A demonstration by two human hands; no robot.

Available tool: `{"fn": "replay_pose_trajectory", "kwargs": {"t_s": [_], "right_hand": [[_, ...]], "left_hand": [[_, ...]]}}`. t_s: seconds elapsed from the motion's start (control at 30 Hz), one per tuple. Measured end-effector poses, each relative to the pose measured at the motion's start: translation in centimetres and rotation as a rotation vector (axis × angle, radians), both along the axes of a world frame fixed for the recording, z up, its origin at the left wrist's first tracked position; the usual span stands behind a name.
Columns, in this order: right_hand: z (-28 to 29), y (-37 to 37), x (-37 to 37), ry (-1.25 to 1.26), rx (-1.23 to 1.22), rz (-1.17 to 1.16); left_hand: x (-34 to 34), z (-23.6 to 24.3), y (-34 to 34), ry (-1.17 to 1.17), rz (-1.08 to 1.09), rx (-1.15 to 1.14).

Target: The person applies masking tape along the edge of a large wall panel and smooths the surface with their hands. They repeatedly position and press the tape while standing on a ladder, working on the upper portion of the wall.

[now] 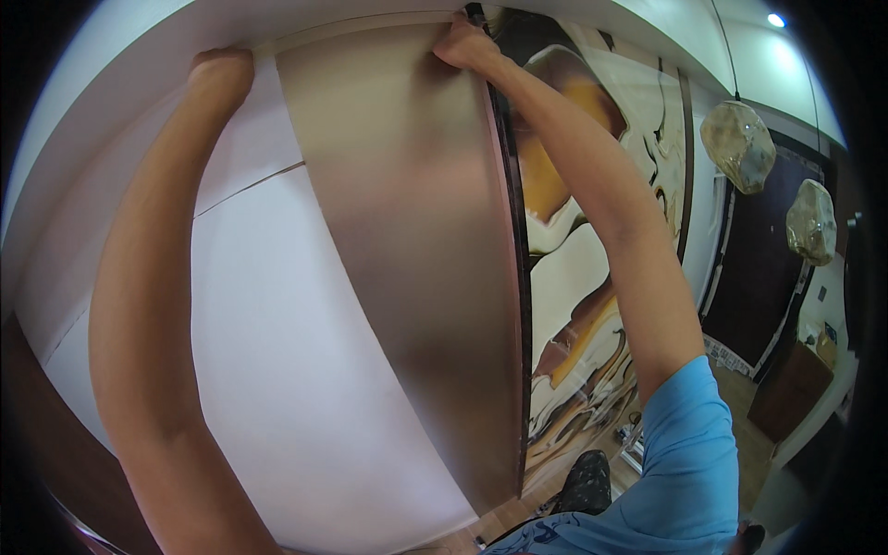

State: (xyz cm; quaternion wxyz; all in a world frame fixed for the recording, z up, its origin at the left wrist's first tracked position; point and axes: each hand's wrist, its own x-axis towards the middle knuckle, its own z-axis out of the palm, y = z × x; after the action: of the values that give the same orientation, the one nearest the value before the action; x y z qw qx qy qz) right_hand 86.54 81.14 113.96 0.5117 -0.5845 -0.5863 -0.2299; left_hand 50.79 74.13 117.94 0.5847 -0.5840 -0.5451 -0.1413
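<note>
My left hand (222, 72) is raised to the top of the white panels (277, 305), just under the overhead ledge (351, 9), its fingers mostly hidden. My right hand (462, 46) is closed at the upper end of a satin metallic panel (398, 250), beside a small dark piece (475, 14); what it grips is unclear. The metallic panel has a dark vertical edge strip (513, 305) on its right.
A marbled black, cream and gold wall panel (569, 277) stands right of the metallic one. Two glass pendant lamps (737, 145) (810, 222) hang at right. A dark door (754, 268), a brown cabinet (786, 402) and my dark shoe (583, 481) on wooden flooring also show.
</note>
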Motion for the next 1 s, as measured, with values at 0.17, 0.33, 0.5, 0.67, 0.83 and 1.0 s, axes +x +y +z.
{"fn": "replay_pose_trajectory", "kwargs": {"t_s": [0.17, 0.33, 0.5, 0.67, 0.83, 1.0], "right_hand": [[-0.5, 2.2, 1.8, -0.004, 0.099, 0.117], [0.9, 5.2, 1.9, -0.094, 0.175, 0.041], [0.1, 5.6, 2.6, -0.049, 0.195, 0.032], [1.9, 2.9, 3.2, 0.070, -0.329, 0.259], [-0.3, 2.0, 1.1, -0.020, 0.011, 0.052], [-2.2, -0.8, -0.5, 0.033, -0.031, 0.013]], "left_hand": [[-0.2, 0.8, 0.4, 0.022, 0.052, -0.053], [-0.8, 0.9, 1.0, 0.027, 0.045, -0.052], [-1.3, 0.9, 1.1, 0.076, 0.101, -0.037], [-0.8, 0.5, 0.2, 0.041, 0.106, -0.043], [0.0, 0.7, -0.5, 0.039, 0.190, -0.127], [-0.7, 0.7, 0.5, 0.029, 0.077, -0.061]]}}
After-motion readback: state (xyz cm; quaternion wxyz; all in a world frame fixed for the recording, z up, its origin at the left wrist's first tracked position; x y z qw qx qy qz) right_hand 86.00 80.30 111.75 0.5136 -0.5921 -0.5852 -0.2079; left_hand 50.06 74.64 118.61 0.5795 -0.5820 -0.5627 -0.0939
